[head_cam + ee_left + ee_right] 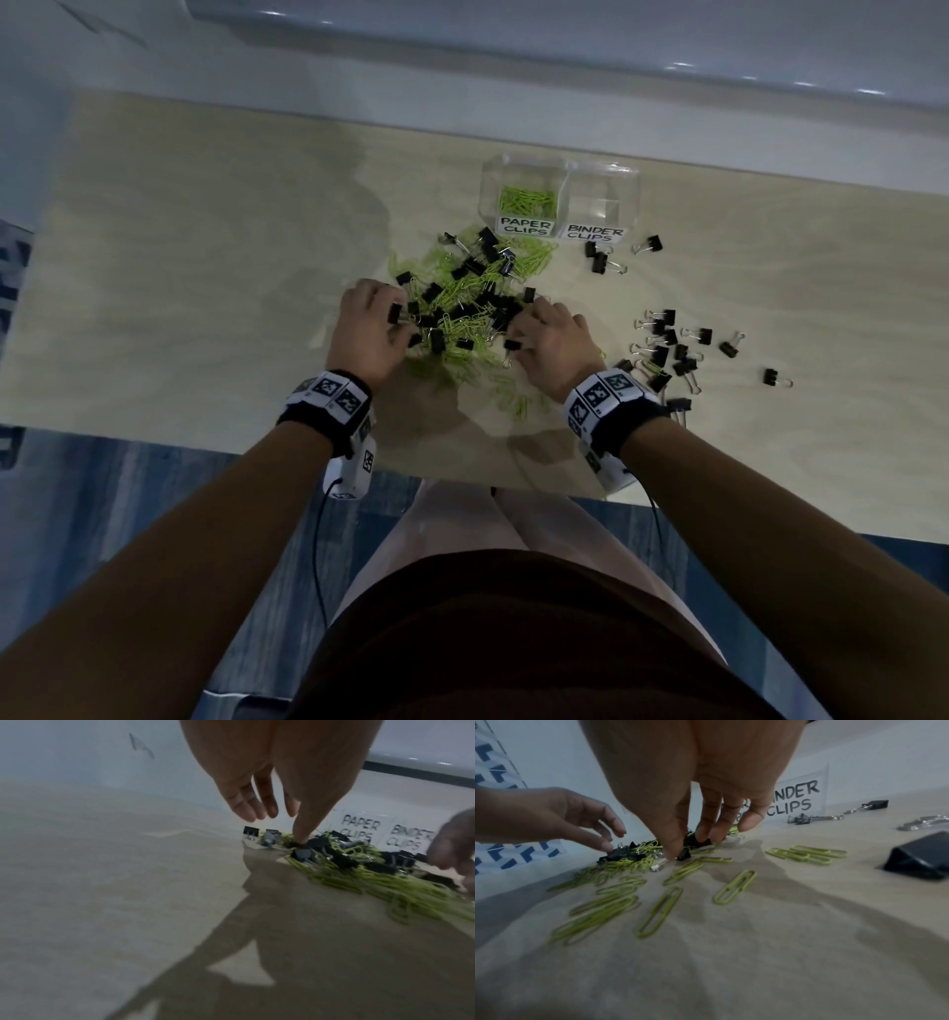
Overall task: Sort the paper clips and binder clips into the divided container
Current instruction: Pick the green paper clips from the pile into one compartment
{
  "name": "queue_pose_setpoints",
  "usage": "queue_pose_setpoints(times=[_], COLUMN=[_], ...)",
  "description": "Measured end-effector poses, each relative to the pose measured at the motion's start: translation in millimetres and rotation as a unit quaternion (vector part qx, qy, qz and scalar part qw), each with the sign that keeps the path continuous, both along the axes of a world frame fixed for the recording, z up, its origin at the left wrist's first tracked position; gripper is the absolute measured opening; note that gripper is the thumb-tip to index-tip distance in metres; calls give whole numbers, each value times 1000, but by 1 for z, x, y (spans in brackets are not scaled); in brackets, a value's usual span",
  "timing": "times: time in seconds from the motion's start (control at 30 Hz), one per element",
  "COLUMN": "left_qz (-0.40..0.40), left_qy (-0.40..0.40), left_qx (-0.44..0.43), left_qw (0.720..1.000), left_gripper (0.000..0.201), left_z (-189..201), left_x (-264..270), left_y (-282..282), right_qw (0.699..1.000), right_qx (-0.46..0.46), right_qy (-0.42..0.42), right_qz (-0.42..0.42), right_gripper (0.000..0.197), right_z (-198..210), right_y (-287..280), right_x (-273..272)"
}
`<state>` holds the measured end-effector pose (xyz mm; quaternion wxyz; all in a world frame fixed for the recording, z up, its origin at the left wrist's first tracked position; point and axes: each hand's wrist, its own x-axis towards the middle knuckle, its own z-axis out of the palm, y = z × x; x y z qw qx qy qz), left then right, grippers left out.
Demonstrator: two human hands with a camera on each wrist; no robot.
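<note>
We see a mixed pile (464, 308) of green paper clips and black binder clips at table (205, 257) centre. Our left hand (367, 329), fingers spread loosely, touches the pile's 9 o'clock edge with one fingertip. Our right hand (549, 339) at 3 o'clock pinches a binder clip (684, 854). The container (560, 198) stands at 1 o'clock, paper clips in its left compartment. Loose binder clips (672, 349) lie at 3 o'clock.

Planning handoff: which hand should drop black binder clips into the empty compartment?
Right hand: nearer the loose black binder clips and the clear container's BINDER CLIPS side; left hand is across the pile.
</note>
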<state>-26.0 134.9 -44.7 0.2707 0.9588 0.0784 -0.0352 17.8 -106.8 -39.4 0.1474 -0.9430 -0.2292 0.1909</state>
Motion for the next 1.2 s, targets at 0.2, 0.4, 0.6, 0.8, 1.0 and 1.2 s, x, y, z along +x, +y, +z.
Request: queue_pose_setpoints(times=[0.2,0.4,0.6,0.8,1.0,1.2], left_qz=[-198,-234,-241,-62,-44,-161], left_qy=[17,62,41,15,-29,93], left_qx=[26,74,91,27,32,9], left_qw=[980,967,965,998,998,983], left_gripper=[20,24,19,14,24,66], left_z=[1,-1,-4,-1,4,-2], left_x=[2,17,21,17,-2,-40], left_y=[-34,-51,-44,-18,2,-19], right_qw=[998,998,991,965,982,990], right_qx=[-41,-6,126,111,90,34], right_qy=[-17,-21,-6,-44,-77,74], right_qz=[51,64,-31,-233,-146,-112], right_gripper=[22,6,6,4,25,68], right_z=[-2,-4,4,-2,0,3], right_y=[4,0,-22,-90,-107,-80], right_x=[-1,0,0,9,-7,-34])
